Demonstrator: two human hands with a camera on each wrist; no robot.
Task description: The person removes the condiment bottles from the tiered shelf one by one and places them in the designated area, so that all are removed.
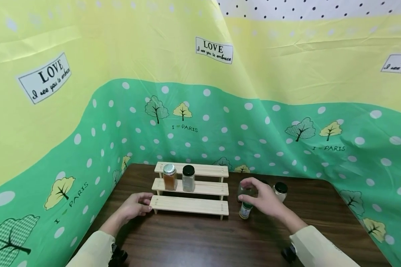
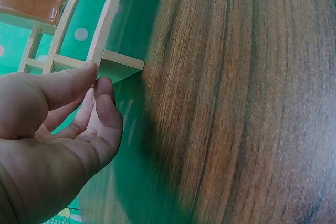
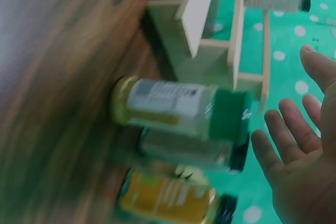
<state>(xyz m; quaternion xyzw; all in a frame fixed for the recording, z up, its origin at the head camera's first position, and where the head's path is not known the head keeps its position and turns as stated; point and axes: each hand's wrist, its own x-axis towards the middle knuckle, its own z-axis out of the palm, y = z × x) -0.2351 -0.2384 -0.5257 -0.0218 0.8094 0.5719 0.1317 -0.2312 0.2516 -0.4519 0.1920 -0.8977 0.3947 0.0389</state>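
Observation:
At the left end of a three-step wooden rack (image 1: 188, 205), my left hand (image 1: 137, 205) pinches the corner of the lowest step between thumb and fingers (image 2: 107, 108). The middle step bears a silver-lidded jar of orange-brown spice (image 1: 170, 180) and a black-lidded jar with pale contents (image 1: 188, 181). Right of the rack, my right hand (image 1: 262, 196) hovers over a group of jars, fingers spread and holding nothing. Nearest to it are a green-capped spice jar (image 3: 168, 106) and a black-capped clear jar (image 3: 186, 148), partly hidden behind the hand in the head view.
A jar with a yellow-orange body (image 3: 168, 198) stands beside these in the right wrist view. Another black-lidded jar (image 1: 280, 191) is right of the right hand. Everything stands on a dark wooden table (image 1: 187, 241), with a patterned cloth (image 1: 240, 122) hanging behind and at the left.

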